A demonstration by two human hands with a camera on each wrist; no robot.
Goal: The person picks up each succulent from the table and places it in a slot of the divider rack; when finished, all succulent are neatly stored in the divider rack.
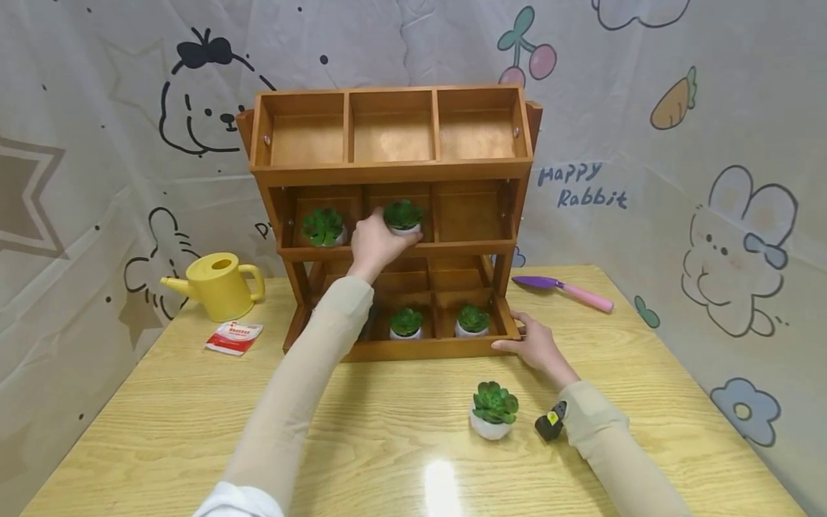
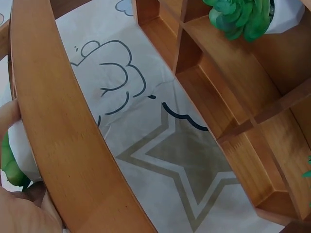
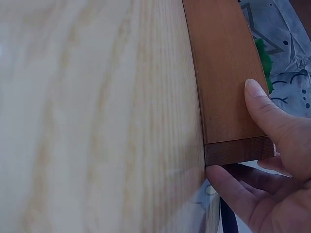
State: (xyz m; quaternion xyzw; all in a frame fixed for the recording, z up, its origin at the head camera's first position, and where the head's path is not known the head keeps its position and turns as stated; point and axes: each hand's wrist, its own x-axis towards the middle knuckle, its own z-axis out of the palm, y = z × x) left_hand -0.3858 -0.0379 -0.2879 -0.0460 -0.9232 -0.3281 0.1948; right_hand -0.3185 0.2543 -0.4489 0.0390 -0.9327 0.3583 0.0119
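Note:
A three-tier wooden shelf stands on the table. In its middle tier, at the centre compartment, my left hand grips the white pot of a small green succulent; the left wrist view shows that pot partly behind a board. Another potted succulent sits in the compartment to the left. At the shelf's lower right corner, my right hand holds the frame, thumb on the front board and fingers round its end. Two more succulents, and one further right, occupy the bottom tier.
A potted succulent stands on the table in front, beside a small black object near the right sleeve. Left of the shelf are a yellow watering can and a red-and-white packet. A purple trowel with pink handle lies right.

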